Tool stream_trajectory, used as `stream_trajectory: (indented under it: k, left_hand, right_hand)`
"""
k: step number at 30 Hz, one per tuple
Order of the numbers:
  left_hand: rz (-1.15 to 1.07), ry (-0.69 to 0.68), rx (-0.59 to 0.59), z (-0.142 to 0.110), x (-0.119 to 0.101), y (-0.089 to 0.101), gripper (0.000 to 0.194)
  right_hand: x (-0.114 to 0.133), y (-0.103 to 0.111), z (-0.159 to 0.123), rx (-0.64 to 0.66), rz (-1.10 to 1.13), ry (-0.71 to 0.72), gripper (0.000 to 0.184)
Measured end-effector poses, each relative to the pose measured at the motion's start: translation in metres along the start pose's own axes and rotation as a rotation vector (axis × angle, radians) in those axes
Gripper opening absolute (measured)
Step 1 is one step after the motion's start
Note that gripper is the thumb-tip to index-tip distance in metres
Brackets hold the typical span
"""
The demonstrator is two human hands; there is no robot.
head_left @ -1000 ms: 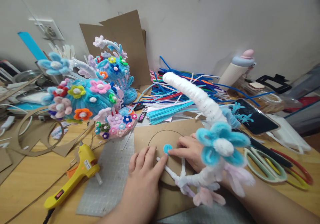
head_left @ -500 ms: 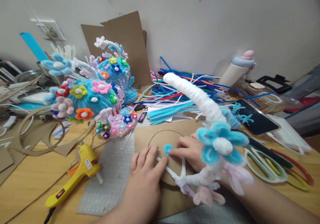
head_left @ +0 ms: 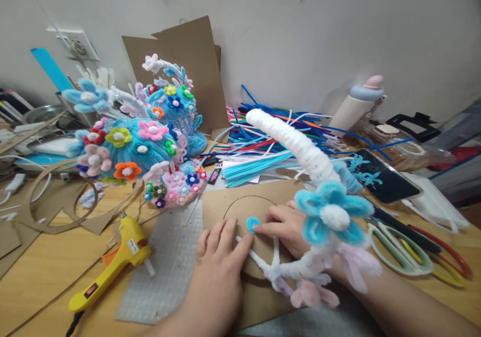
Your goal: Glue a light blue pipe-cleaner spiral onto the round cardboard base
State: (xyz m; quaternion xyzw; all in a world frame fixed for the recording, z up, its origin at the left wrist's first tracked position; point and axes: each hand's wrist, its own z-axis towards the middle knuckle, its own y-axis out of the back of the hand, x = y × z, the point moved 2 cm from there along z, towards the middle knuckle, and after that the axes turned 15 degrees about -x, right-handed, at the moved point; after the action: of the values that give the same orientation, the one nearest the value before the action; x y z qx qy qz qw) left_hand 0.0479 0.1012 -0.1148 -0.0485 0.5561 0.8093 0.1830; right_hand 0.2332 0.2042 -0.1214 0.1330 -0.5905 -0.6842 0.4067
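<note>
My left hand (head_left: 220, 272) lies flat, fingers stretched, on a brown cardboard sheet (head_left: 229, 207) with a circle drawn on it. Its fingertips reach a thin white pipe cleaner (head_left: 259, 261). My right hand (head_left: 286, 227) presses its fingertips beside a small blue coiled disc (head_left: 252, 223) on the cardboard. A white pipe-cleaner branch (head_left: 296, 149) with a blue flower (head_left: 330, 217) and pale pink flowers rests over my right wrist, hiding part of the hand.
A yellow glue gun (head_left: 110, 266) lies at the left on the wooden table, beside a grey cutting mat (head_left: 165, 272). Flower-covered blue hats (head_left: 131, 149) stand behind it. Loose pipe cleaners (head_left: 263, 141), a phone (head_left: 381, 179), green scissors (head_left: 400, 249) and a bottle (head_left: 356, 104) fill the right.
</note>
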Motion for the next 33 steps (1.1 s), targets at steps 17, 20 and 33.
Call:
stream_trajectory:
  k: [17,20,33]
  left_hand:
    - [0.025,-0.058,-0.012,-0.002,0.003,-0.001,0.069]
    - [0.031,-0.082,-0.022,-0.005,0.004,0.001,0.07]
    - [0.104,-0.153,-0.086,-0.003,0.004,0.002,0.074]
  right_hand:
    - [0.015,0.015,0.008,0.085,-0.001,-0.087,0.022]
    - [0.023,0.024,0.008,0.049,-0.034,-0.058,0.023]
    - [0.05,0.059,0.024,0.364,-0.099,-0.062,0.045]
